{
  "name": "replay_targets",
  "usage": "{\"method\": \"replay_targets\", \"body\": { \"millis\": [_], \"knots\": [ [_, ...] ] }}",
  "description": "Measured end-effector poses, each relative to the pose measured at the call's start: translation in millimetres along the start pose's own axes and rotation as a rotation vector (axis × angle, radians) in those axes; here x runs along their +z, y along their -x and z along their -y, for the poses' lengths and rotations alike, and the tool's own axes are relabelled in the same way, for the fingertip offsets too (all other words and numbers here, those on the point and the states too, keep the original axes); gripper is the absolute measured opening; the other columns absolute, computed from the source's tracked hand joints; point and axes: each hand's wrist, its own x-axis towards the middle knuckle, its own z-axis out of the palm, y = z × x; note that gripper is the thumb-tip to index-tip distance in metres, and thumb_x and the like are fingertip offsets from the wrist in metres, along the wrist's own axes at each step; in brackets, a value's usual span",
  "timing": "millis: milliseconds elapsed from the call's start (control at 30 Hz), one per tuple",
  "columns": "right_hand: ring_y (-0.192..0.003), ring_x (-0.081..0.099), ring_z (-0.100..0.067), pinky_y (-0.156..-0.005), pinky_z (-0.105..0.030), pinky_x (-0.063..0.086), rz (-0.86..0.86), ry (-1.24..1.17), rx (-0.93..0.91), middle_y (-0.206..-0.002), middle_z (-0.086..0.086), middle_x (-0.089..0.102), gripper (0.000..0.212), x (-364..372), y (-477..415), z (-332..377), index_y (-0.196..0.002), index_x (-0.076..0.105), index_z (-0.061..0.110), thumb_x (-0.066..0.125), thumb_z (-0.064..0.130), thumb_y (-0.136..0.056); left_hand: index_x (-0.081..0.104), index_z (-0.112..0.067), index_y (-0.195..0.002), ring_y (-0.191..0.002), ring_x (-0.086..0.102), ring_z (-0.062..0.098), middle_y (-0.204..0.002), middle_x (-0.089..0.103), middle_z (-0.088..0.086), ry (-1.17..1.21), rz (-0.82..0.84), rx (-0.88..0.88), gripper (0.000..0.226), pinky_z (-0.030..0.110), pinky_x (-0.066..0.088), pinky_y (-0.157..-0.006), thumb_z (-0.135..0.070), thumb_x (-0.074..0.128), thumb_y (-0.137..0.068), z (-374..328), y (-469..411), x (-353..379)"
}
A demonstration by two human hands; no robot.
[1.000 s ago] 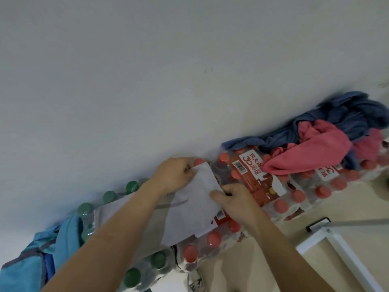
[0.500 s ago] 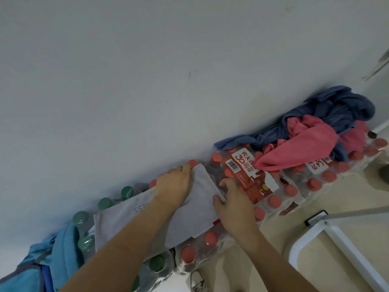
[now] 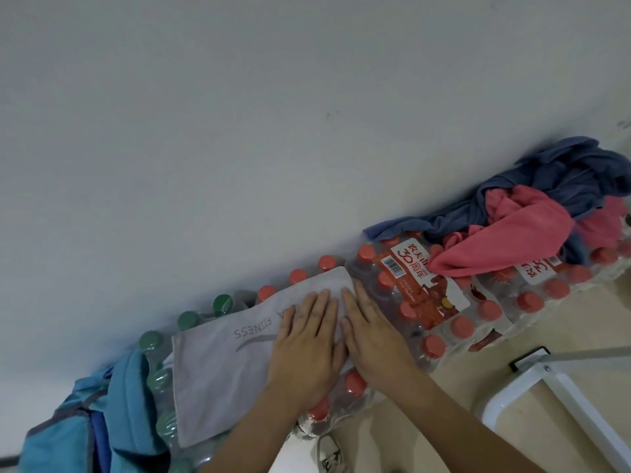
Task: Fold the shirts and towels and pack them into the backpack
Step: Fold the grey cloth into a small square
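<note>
We find the fingers (image 3: 321, 302) of both hands straight and released, gripping nothing. The left hand (image 3: 307, 343) and right hand (image 3: 375, 339) lie flat, side by side, pressing the grey fabric towel lettered FITNESS (image 3: 218, 370). Half a second ago the right hand curled at the towel's right edge; now it lies on top. The towel rests on shrink-wrapped packs of red-capped plastic bottles (image 3: 423, 302) and green-capped plastic bottles (image 3: 187, 319). The light blue fabric backpack (image 3: 61, 438) touches the packs at left; we cannot tell its contents. A crumpled pink cloth (image 3: 512, 240) and crumpled dark blue cloth (image 3: 563, 175) lie on the right packs.
</note>
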Motion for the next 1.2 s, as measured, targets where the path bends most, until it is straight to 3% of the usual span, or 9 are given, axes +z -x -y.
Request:
{"method": "replay_targets", "body": {
  "millis": [167,267,400,500,700,900,1000,1067,1200],
  "knots": [
    [-0.142,0.027,-0.026,-0.11,-0.036,0.036,0.176,0.036,0.098,-0.16,-0.014,0.009,0.063,1,2,-10,-0.153,-0.002,0.014,0.009,0.045,-0.099,0.047,-0.013,-0.139,-0.134,0.041,0.025,-0.145,0.044,0.007,-0.033,-0.022,-0.164,0.056,0.05,0.027,-0.112,-0.044,0.025,-0.098,26,31,-17],
    [-0.138,0.035,-0.032,-0.104,-0.046,0.04,0.096,0.129,0.104,-0.153,-0.018,0.03,0.059,-1,0,-3,-0.149,0.022,0.005,0.027,0.033,-0.098,0.051,-0.01,-0.133,-0.129,0.047,0.032,-0.141,0.049,0.013,-0.081,-0.121,-0.423,0.048,0.051,0.035,-0.105,-0.03,0.039,-0.09,69,72,-33],
    [-0.13,0.046,-0.037,-0.094,-0.055,0.045,0.063,0.248,0.078,-0.141,-0.023,0.046,0.07,-8,-7,16,-0.132,0.05,-0.005,0.068,0.01,-0.066,0.055,-0.002,-0.124,-0.105,0.054,0.041,-0.12,0.058,0.022,-0.019,-0.163,-0.755,0.06,0.049,0.046,-0.087,-0.045,0.029,-0.091,110,108,-43],
    [-0.133,0.042,-0.038,-0.103,-0.053,0.042,-0.056,0.17,-0.097,-0.143,-0.022,0.045,0.061,-12,-20,44,-0.133,0.049,-0.004,0.047,0.017,-0.076,0.061,-0.002,-0.108,-0.086,0.055,0.037,-0.098,0.06,0.019,0.016,-0.162,-0.814,0.06,0.044,0.049,-0.071,-0.051,0.034,-0.087,107,112,-43],
    [-0.147,0.015,-0.02,-0.116,-0.044,0.012,0.091,0.143,-0.147,-0.158,-0.002,0.02,0.066,12,-21,77,-0.15,0.025,0.024,0.016,0.053,-0.092,0.057,-0.004,-0.079,-0.072,0.056,0.034,-0.079,0.055,0.014,0.149,-0.183,-0.857,0.025,0.041,0.048,-0.062,-0.026,0.069,-0.079,95,105,-39],
    [-0.148,0.007,-0.018,-0.113,-0.041,-0.001,0.125,0.14,-0.132,-0.16,0.002,0.011,0.07,11,-20,75,-0.152,0.013,0.03,0.008,0.059,-0.089,0.044,-0.016,-0.1,-0.06,0.059,0.026,-0.073,0.061,0.007,0.57,-0.32,-0.933,0.015,0.037,0.048,-0.054,-0.017,0.056,-0.092,84,97,-53],
    [-0.147,-0.009,-0.017,-0.116,-0.045,-0.002,0.178,0.157,-0.156,-0.161,0.004,-0.007,0.072,9,-23,75,-0.152,-0.004,0.033,-0.005,0.06,-0.085,0.038,-0.028,-0.121,-0.066,0.06,0.011,-0.088,0.061,0.004,1.003,-0.454,-0.982,0.036,0.017,0.048,-0.054,-0.013,0.056,-0.093,85,98,-65],
    [-0.148,0.001,-0.02,-0.116,-0.049,0.009,0.134,0.169,-0.199,-0.161,0.001,0.005,0.066,6,-22,79,-0.152,0.008,0.033,0.008,0.056,-0.09,0.037,-0.036,-0.124,-0.081,0.061,0.007,-0.103,0.058,-0.004,1.105,-0.499,-0.954,0.043,0.015,0.05,-0.064,-0.01,0.053,-0.094,86,103,-69],
    [-0.136,0.041,-0.025,-0.106,-0.044,0.028,0.041,0.078,-0.419,-0.144,-0.007,0.048,0.053,15,-12,105,-0.134,0.053,0.013,0.037,0.025,-0.086,0.048,-0.043,-0.116,-0.098,0.054,0.005,-0.114,0.053,-0.021,0.859,-0.501,-0.922,0.043,0.025,0.044,-0.086,-0.006,0.048,-0.095,96,121,-69]
  ]
}}
